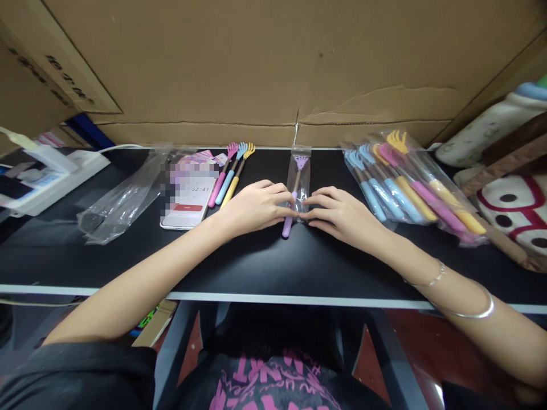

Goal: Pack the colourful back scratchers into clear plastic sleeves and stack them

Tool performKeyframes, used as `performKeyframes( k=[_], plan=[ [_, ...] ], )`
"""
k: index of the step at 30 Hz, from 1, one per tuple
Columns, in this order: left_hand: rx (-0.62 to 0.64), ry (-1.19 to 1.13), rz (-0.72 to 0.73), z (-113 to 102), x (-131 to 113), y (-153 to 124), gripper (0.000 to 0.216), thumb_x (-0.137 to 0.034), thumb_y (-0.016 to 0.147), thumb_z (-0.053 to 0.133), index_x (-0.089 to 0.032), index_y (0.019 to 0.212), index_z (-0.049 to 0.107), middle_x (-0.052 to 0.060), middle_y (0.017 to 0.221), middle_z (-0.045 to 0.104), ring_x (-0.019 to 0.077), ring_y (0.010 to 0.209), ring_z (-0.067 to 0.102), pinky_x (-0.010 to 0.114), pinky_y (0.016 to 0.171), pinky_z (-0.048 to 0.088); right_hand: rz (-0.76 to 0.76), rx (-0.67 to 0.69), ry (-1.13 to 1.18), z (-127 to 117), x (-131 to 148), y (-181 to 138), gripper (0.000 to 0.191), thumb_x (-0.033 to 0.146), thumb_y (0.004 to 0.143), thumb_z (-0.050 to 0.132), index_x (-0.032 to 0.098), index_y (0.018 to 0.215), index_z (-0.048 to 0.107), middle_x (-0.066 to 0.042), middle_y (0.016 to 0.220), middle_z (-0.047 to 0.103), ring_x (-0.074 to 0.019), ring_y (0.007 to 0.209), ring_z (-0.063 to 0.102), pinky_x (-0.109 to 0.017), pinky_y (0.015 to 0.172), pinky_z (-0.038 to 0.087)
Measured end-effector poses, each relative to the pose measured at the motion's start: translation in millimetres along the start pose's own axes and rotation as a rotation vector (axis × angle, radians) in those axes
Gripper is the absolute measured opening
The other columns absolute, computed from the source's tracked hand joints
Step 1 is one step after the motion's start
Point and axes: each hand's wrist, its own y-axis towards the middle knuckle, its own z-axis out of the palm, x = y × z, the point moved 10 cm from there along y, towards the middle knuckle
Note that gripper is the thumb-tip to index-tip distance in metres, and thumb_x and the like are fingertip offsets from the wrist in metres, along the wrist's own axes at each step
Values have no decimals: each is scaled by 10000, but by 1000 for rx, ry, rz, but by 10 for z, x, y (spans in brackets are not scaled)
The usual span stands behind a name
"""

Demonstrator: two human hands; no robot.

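A purple back scratcher (286, 228) lies at the middle of the desk, its claw end inside a narrow clear plastic bag (304, 185) and its handle end sticking out toward me. My left hand (260, 208) has its fingertips closed on the handle near the bag's mouth. From the other side, my right hand (337, 212) pinches the bag's right edge by the opening, its fingers partly stretched. The exact grip of both thumbs is hard to see. Left of my left hand lie a pink scratcher (217, 189), a blue scratcher (226, 187) and a yellow scratcher (231, 189), all unbagged.
Several bagged back scratchers (401, 191) lie in a row at right. A phone (188, 208) and empty clear bags (123, 210) are at left, near a white power strip (55, 179). Cardboard (273, 68) walls the back. A plush pouch (513, 210) stands far right.
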Motion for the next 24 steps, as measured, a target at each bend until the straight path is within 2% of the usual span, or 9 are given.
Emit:
performKeyframes(
  k=[5,11,18,24],
  plan=[
    [32,-81,19,46,-5,1,264,-240,951,563,-253,1194,664,18,1174,694,179,1067,609,313,863,408,-6,99,49,64,-6,-50,305,275,978,495,233,1209,691,-31,1198,729,-253,1184,598,-417,992,497],
    [67,-105,-2,38,10,2,304,-241,933,557,-225,1225,638,30,1122,728,206,1103,604,334,916,415,62,142,81,48,-65,-84,389,331,960,510,243,1323,621,-115,1319,658,-275,1233,602,-498,1058,455],
    [67,-158,-9,0,2,-2,230,-249,926,562,-257,1110,700,28,1185,698,216,1150,583,349,963,416,19,239,145,119,-45,-143,446,284,960,502,352,1398,551,-19,1387,621,-295,1355,496,-616,1095,381],
    [69,-195,-41,22,25,-10,229,-243,906,581,-274,1094,707,35,1210,664,223,1144,580,358,976,426,52,290,127,150,-41,-227,504,371,970,498,367,1472,457,-29,1481,531,-343,1412,407,-680,1098,332]
  ],
)
